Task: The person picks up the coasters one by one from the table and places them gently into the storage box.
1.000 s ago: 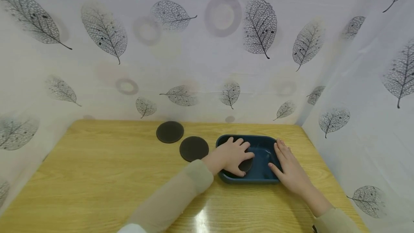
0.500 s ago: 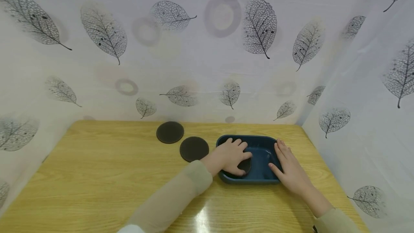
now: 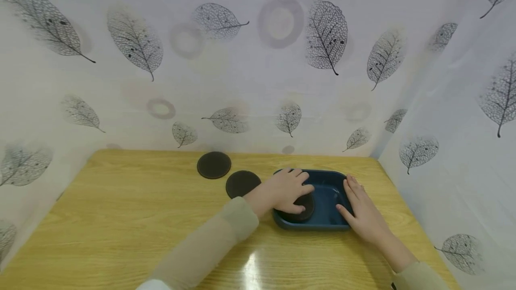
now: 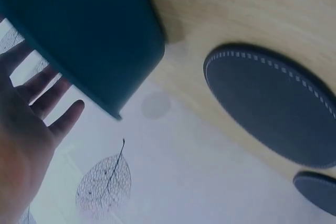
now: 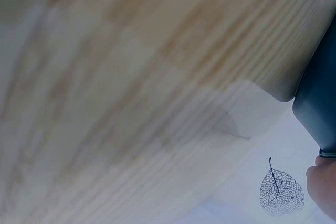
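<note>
A dark blue rectangular tub [image 3: 322,226] stands on the table. My left hand [image 3: 284,190] is over its left end, fingers spread; the left wrist view shows the fingers [image 4: 44,87] by the rim of the tub [image 4: 89,30]. Partly beneath this hand, a black round coaster [image 3: 307,207] lies inside the tub. My right hand [image 3: 363,214] rests on the tub's right end, with fairly straight fingers along the rim and the thumb over the inside. Left of the tub lie two more coasters: a nearer one [image 3: 242,183], partly covered by my left wrist, and a farther one [image 3: 214,165].
The wooden table [image 3: 133,218] ends against a pale curtain [image 3: 250,79] with a leaf print. Another side of the curtain [image 3: 455,155] runs close along the right. In the left wrist view, a coaster [image 4: 273,103] shows pale edge stitching.
My left hand has drawn slightly left and up off the coaster in the tub, so more of the coaster shows. My right hand stays on the rim. The head view shifts slightly.
</note>
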`<state>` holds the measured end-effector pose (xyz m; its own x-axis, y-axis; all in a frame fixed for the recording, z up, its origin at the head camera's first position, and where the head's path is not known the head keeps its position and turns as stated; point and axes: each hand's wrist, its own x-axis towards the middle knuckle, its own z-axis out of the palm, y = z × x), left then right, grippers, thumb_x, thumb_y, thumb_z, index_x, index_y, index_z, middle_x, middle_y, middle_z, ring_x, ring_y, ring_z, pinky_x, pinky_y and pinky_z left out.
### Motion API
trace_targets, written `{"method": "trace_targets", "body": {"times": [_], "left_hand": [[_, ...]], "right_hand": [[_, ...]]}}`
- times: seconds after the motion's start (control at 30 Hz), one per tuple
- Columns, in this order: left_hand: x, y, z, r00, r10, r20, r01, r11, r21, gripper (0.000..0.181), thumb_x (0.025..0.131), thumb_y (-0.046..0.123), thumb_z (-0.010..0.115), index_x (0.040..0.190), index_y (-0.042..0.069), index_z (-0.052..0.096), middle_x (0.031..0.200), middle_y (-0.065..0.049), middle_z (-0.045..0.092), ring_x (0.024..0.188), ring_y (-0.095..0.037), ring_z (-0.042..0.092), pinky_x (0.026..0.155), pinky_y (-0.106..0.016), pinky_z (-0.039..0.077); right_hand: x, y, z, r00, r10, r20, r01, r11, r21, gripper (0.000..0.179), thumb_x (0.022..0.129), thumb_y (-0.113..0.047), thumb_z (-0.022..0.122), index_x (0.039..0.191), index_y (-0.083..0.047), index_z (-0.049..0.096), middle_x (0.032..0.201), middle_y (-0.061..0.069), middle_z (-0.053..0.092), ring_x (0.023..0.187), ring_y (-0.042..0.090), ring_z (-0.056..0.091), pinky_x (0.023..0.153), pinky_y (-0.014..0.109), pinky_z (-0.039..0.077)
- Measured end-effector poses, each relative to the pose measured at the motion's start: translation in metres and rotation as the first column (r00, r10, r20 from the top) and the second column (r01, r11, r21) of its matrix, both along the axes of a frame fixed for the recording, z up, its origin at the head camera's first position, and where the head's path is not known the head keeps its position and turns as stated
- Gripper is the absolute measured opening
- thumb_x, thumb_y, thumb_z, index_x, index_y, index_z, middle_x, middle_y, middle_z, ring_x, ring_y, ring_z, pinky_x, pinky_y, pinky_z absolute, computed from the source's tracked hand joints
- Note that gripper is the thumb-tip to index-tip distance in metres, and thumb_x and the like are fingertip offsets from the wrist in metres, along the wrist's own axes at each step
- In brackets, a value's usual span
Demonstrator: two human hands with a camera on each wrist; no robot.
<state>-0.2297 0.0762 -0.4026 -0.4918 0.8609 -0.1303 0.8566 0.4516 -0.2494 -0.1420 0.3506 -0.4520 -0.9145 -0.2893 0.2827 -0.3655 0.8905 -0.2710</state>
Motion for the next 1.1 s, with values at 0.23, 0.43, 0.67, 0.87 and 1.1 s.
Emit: {"method": "trace_targets", "body": {"times": [0.23, 0.43, 0.67, 0.87, 1.1], "left_hand": [[-0.003, -0.018, 0.012, 1.000, -0.008, -0.002, 0.008, 0.996, 0.086, 0.064, 0.104, 0.063, 0.053, 0.159, 0.031, 0.046, 0.167, -0.006, 0.042, 0.154, -0.024, 0.042, 0.126, -0.048, 0.038], [-0.010, -0.036, 0.024, 1.000, 0.011, 0.027, -0.015, 0.990, 0.143, 0.063, 0.105, 0.057, 0.056, 0.160, 0.027, 0.046, 0.164, -0.008, 0.044, 0.152, -0.027, 0.043, 0.126, -0.050, 0.037], [-0.021, -0.056, 0.032, 0.996, 0.049, 0.069, -0.064, 0.970, 0.235, 0.060, 0.104, 0.051, 0.061, 0.156, 0.022, 0.052, 0.162, -0.011, 0.046, 0.150, -0.031, 0.045, 0.125, -0.055, 0.037], [-0.026, -0.073, 0.035, 0.990, 0.094, 0.110, -0.118, 0.962, 0.244, 0.061, 0.103, 0.047, 0.064, 0.156, 0.019, 0.053, 0.157, -0.013, 0.050, 0.147, -0.032, 0.046, 0.124, -0.055, 0.037], [-0.034, -0.094, 0.025, 0.980, 0.157, 0.118, -0.181, 0.958, 0.224, 0.060, 0.103, 0.047, 0.065, 0.155, 0.019, 0.053, 0.156, -0.012, 0.051, 0.145, -0.031, 0.047, 0.122, -0.051, 0.038]], "right_hand": [[0.001, 0.001, -0.001, 1.000, 0.000, 0.000, 0.000, 1.000, -0.006, 0.077, 0.106, -0.030, 0.064, 0.161, 0.011, 0.031, 0.172, 0.030, 0.025, 0.162, 0.044, 0.022, 0.131, 0.019, -0.006], [0.001, 0.001, 0.000, 1.000, -0.005, -0.003, 0.005, 1.000, -0.002, 0.077, 0.105, -0.030, 0.065, 0.161, 0.011, 0.031, 0.171, 0.030, 0.025, 0.162, 0.045, 0.023, 0.130, 0.017, -0.007], [0.000, 0.001, 0.001, 1.000, -0.002, -0.004, 0.002, 1.000, -0.001, 0.077, 0.106, -0.030, 0.065, 0.161, 0.011, 0.031, 0.171, 0.031, 0.026, 0.161, 0.046, 0.024, 0.133, 0.021, -0.004], [0.000, 0.001, 0.001, 1.000, -0.004, -0.003, 0.004, 1.000, 0.006, 0.077, 0.106, -0.030, 0.065, 0.162, 0.011, 0.031, 0.171, 0.031, 0.025, 0.161, 0.045, 0.023, 0.132, 0.020, -0.004], [-0.001, 0.002, -0.001, 1.000, 0.001, -0.006, -0.001, 1.000, -0.005, 0.077, 0.106, -0.030, 0.065, 0.162, 0.011, 0.031, 0.172, 0.030, 0.024, 0.162, 0.044, 0.023, 0.132, 0.020, -0.004]]}}
